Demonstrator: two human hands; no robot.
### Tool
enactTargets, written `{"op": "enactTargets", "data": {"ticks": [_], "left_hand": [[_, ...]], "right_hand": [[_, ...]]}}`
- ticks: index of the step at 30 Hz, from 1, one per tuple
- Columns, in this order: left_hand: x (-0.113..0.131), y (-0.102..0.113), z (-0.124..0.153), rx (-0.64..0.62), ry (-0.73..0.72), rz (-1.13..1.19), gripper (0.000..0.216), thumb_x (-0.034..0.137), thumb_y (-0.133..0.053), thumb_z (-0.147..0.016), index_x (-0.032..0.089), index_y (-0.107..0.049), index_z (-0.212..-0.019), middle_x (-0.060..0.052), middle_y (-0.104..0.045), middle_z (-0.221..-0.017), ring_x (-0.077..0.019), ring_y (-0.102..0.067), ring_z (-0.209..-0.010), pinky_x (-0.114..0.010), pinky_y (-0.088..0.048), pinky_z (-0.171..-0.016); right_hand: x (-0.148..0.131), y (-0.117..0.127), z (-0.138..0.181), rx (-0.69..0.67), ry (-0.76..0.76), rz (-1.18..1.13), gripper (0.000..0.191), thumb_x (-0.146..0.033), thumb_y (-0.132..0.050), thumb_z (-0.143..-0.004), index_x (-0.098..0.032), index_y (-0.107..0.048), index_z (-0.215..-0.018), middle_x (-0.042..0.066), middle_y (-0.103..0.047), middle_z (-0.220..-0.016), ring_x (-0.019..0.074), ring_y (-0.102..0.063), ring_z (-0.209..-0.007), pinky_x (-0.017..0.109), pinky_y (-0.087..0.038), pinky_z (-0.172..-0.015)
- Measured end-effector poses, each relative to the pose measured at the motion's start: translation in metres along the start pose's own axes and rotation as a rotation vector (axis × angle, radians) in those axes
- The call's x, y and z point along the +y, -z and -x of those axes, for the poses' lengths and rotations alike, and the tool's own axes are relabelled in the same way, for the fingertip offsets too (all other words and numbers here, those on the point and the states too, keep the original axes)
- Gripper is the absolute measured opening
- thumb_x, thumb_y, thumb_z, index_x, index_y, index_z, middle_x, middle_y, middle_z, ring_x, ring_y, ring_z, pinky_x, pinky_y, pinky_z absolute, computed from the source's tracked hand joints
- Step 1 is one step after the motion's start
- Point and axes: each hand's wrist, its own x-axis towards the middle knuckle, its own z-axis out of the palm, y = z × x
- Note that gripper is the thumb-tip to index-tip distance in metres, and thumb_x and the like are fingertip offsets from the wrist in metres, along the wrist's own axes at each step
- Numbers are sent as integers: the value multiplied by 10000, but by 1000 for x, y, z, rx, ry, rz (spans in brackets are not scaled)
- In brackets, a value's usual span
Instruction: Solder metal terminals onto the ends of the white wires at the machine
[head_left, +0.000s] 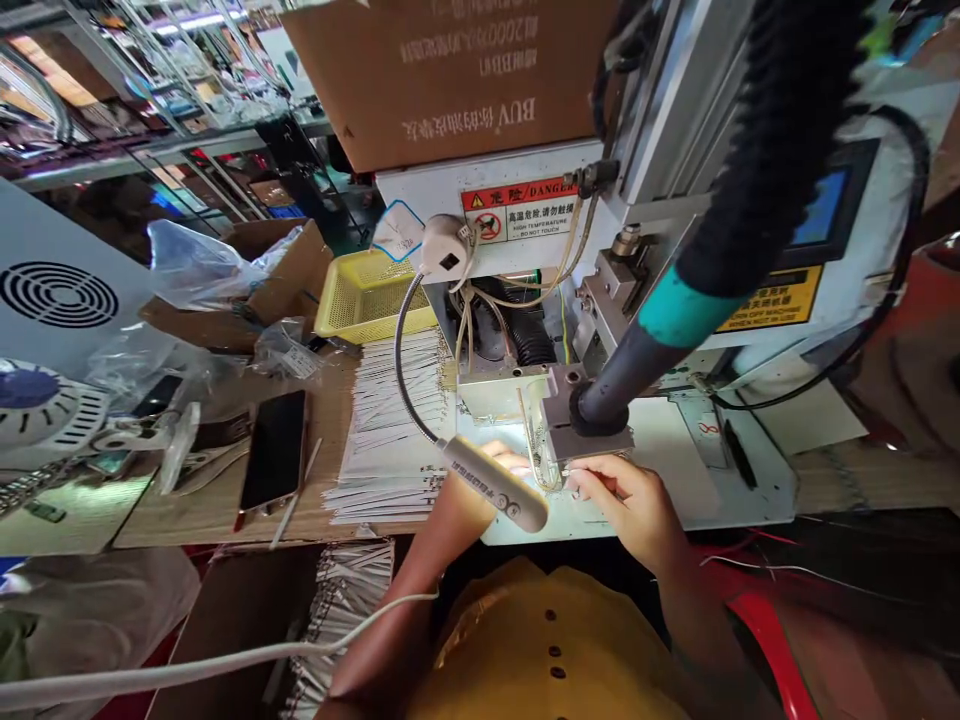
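Note:
At the base of a bench machine (pixel 551 400), my right hand (pixel 634 500) has thumb and fingertips pinched together beside the metal head. Whatever small piece they hold is too small to make out. My left hand (pixel 463 497) rests on the left of the same work spot, its fingers largely hidden behind a gooseneck lamp (pixel 495 485). A thin bent metal tube (pixel 529 435) comes down between the two hands. Left of them, many thin white cables (pixel 390 430) with small metal ends lie stacked on the table.
A dark hose with a teal band (pixel 682 305) slants over the right side. A high-temperature warning label (pixel 521 210) marks the machine. Further left are a yellow basket (pixel 367 295), a phone (pixel 275 445) and a fan (pixel 45 410). More cables (pixel 349 600) fill a box below the table edge.

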Motion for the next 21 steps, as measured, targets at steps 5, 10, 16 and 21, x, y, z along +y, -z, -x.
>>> {"op": "enactTargets", "data": {"ticks": [5, 10, 16, 21], "left_hand": [[5, -11, -3, -15, 55, 7, 273, 185, -427, -885, 186, -667, -754, -50, -678, -825, -172, -595, -813, -305, -505, -801], [6, -15, -1, 11, 47, 43, 255, 215, -439, -890, 191, -642, -737, -50, -660, -789, -174, -584, -835, -306, -497, -802], [17, -13, -5, 11, 145, 93, 228, 232, -448, -890, 197, -665, -831, -43, -637, -749, -155, -561, -695, -286, -509, -718], [16, -15, -5, 39, 146, 116, 205, 227, -461, -888, 202, -652, -817, -39, -629, -761, -152, -568, -711, -281, -512, -730]], "right_hand": [[-6, -3, 0, 47, -72, -189, 182, -356, -585, -841, -182, -636, -859, 49, -675, -720, 157, -604, -596, 238, -491, -498], [-4, -1, -4, -40, -114, -220, 225, -379, -569, -853, -165, -634, -829, 40, -645, -655, 120, -529, -490, 221, -424, -420], [5, -16, -10, -114, -201, -235, 338, -452, -510, -882, -186, -485, -674, -36, -478, -517, 72, -401, -365, 216, -314, -370], [8, -21, -13, -153, -234, -292, 360, -465, -526, -869, -197, -413, -656, -50, -437, -534, 59, -363, -343, 213, -245, -339]]}}
